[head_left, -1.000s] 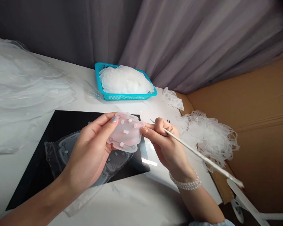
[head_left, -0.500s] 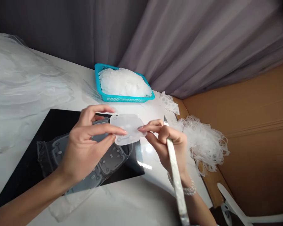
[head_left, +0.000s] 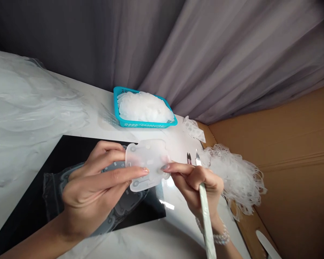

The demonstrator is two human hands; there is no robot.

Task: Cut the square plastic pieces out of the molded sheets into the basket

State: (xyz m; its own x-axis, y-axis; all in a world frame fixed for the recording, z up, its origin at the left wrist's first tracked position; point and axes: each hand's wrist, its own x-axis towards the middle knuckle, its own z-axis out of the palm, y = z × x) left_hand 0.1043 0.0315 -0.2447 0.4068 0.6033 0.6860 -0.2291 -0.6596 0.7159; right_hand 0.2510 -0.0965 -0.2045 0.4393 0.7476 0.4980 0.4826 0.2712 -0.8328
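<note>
A thin translucent plastic piece (head_left: 143,162) with rounded corners, small holes and slots is held up in front of me. My left hand (head_left: 94,190) pinches its left side, the index finger lying across its face. With thumb and index finger my right hand (head_left: 197,181) grips the right edge. That same hand also has a craft knife (head_left: 207,216) with a pale handle tucked in it, blade tip pointing up and away. Below the left hand, a translucent sheet of similar cut shapes (head_left: 124,205) lies on a black mat (head_left: 78,147), partly hidden by the hand.
Behind stands a blue basket (head_left: 148,125) heaped with translucent pieces. A large pile of translucent sheets (head_left: 24,118) covers the left. At right are stringy offcuts (head_left: 234,180), a perforated scrap (head_left: 193,128), a dark two-pointed tip (head_left: 189,157) and a cardboard wall (head_left: 286,162).
The piece has been tilted more upright, facing me, and both hands sit slightly lower in view. The whole scene has shifted down a little. The dark two-pointed tip now shows beside the knife.
</note>
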